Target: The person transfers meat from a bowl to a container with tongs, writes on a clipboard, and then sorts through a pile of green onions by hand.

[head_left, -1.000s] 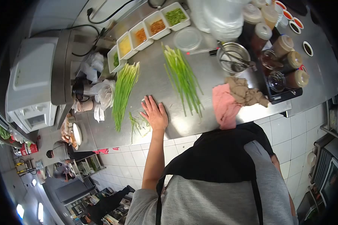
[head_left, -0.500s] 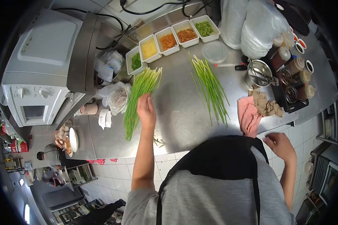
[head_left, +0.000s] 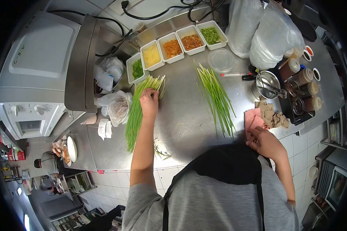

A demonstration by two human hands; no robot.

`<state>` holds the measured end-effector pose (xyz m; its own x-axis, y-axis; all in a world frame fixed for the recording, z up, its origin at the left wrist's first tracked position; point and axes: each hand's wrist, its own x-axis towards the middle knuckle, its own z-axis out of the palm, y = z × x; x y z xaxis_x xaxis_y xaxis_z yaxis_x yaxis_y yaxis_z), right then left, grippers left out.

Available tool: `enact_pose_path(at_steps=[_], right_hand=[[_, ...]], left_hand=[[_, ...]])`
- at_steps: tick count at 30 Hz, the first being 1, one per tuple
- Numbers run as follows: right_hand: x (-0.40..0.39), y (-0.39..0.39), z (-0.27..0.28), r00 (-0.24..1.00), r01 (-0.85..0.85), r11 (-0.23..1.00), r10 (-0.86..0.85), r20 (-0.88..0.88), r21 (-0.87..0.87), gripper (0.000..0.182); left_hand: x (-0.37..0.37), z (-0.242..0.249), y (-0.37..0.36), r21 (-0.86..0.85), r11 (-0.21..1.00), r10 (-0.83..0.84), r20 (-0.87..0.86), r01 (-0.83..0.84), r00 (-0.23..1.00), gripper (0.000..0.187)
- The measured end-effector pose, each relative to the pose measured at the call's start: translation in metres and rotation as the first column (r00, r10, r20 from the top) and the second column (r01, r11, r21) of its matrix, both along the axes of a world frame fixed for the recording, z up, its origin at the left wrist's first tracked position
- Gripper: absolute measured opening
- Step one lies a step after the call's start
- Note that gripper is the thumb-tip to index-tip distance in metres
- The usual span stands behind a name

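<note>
My left hand [head_left: 149, 101] is on the right side of a thick bundle of chives [head_left: 134, 125], near the pale stem ends, with its fingers bent in a pinch on the stems. To the right lies a smaller, looser bunch of chives [head_left: 216, 98] that neither hand touches. My right hand [head_left: 266, 143] is at the counter's front edge, beside the apron and over the lower part of a pink cloth [head_left: 252, 118]. Its fingers are curled in; whether they hold anything is hidden. A few loose stem scraps [head_left: 162, 152] lie near the front edge.
White tubs of chopped ingredients [head_left: 172, 47] line the back of the steel counter [head_left: 181, 111]. A clear lid [head_left: 220, 59], a red pen [head_left: 235, 74], a metal pot [head_left: 266, 82], a brown cloth [head_left: 273, 114] and sauce bottles [head_left: 304, 77] stand right. A microwave [head_left: 38, 77] is left.
My left hand has moved up along the thick chive bundle, and its fingers have bent onto the stems. My right hand has moved up and left to the pink cloth.
</note>
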<state>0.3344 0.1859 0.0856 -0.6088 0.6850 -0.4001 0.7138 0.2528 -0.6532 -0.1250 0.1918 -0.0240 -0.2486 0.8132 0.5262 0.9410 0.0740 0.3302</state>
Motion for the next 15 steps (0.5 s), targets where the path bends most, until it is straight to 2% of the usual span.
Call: enact_pose_path(at_steps=[1,2,3,4,6,8,9,11,14,15], right_hand=[[-0.004,0.006,0.001,0.998,-0.037,0.998,0.039,-0.041,0.045,0.033],[-0.01,0.012,0.002,0.994,-0.07,0.994,0.077,-0.079,0.089,0.032],[-0.017,0.017,0.002,0.987,-0.101,0.986,0.117,-0.114,0.132,0.031],[-0.03,0.021,0.0,0.964,-0.09,0.951,0.159,-0.215,0.297,0.027],[-0.061,0.031,0.012,0.868,-0.052,0.96,0.18,-0.463,0.277,0.024],[-0.091,0.034,0.021,0.754,0.072,0.981,0.065,-0.654,0.18,0.023],[-0.104,0.035,0.023,0.701,0.098,0.993,-0.022,-0.713,0.066,0.022],[-0.123,0.035,0.02,0.58,0.127,0.977,-0.212,-0.787,-0.169,0.02],[-0.133,0.035,0.0,0.586,-0.059,0.939,-0.242,-0.773,-0.339,0.013],[-0.134,0.032,-0.003,0.574,-0.059,0.935,-0.256,-0.778,-0.351,0.012]], left_hand=[[0.005,0.007,0.0,-0.03,0.999,0.029,0.235,-0.023,0.971,0.015],[0.017,0.024,-0.003,-0.065,0.997,0.061,0.457,-0.035,0.887,0.015],[0.032,0.042,-0.008,-0.106,0.994,0.098,0.652,-0.037,0.752,0.015],[0.052,0.067,-0.012,-0.098,0.995,0.067,0.753,0.011,0.654,0.012],[0.087,0.105,-0.026,-0.095,0.985,0.003,0.845,0.144,0.535,0.009],[0.118,0.131,-0.042,-0.07,0.967,-0.033,0.919,0.245,0.393,0.007],[0.132,0.14,-0.048,-0.051,0.958,-0.042,0.948,0.281,0.315,0.006],[0.151,0.14,-0.058,-0.009,0.947,-0.055,0.981,0.322,0.187,0.006],[0.168,0.133,-0.067,0.04,0.942,-0.059,0.997,0.333,0.045,0.008],[0.174,0.13,-0.068,0.043,0.947,-0.053,0.998,0.319,0.023,0.009]])
